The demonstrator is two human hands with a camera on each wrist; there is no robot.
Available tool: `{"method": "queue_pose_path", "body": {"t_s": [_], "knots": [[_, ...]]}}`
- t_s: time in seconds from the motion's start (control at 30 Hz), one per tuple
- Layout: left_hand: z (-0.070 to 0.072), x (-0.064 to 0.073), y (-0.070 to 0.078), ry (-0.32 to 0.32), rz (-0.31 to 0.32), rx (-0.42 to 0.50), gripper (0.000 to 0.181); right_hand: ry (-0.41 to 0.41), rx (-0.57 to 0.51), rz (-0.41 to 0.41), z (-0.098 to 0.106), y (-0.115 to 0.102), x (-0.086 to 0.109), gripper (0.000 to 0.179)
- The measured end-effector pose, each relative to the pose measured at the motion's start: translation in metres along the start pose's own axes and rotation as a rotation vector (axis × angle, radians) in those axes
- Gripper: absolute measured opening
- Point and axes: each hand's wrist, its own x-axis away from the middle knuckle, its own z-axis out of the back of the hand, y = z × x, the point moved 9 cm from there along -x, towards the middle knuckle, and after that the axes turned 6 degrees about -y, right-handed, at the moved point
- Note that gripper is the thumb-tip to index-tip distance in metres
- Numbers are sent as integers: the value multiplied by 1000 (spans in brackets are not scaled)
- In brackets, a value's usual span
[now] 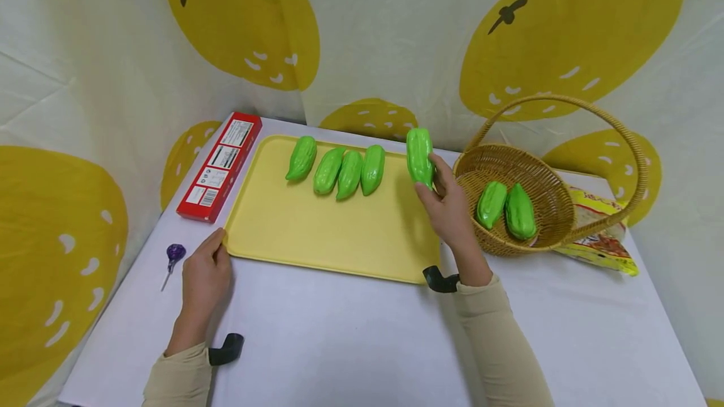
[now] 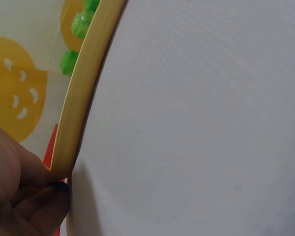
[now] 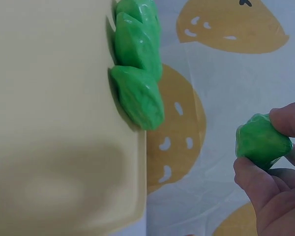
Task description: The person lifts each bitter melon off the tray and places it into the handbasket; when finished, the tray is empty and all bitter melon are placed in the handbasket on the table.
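My right hand (image 1: 450,209) holds a glossy, ridged green bitter melon (image 1: 420,157) between thumb and fingers, raised over the far right corner of a yellow tray (image 1: 317,237). The right wrist view shows this held bitter melon (image 3: 262,141) end-on, apart from the tray. At the tray's near left corner, my left hand (image 1: 207,272) pinches the rim (image 2: 81,98), thumb on one side and fingers on the other. Along the tray's far side lie several more bitter melons (image 1: 349,174); the leftmost one (image 1: 302,158) sits a little apart from the others.
To the right stands a wicker basket (image 1: 551,190) with a tall handle and two bitter melons (image 1: 519,212) inside. A yellow food packet (image 1: 602,231) lies behind it. Left of the tray are a red box (image 1: 220,168) and a purple lollipop (image 1: 175,252). A patterned curtain (image 1: 384,30) hangs behind.
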Motion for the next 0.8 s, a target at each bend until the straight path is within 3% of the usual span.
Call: {"method": "queue_pose_path", "body": {"t_s": [0.27,0.53,0.8], "knots": [[1,0,0,5,-15,11,46,51,80,1,20,1,12,63],[1,1,0,5,-18,27,45,97,52,-6,36,7,20,63],[4,0,4,58,-69,8,42,131,84,-67,55,15,31,65]]}}
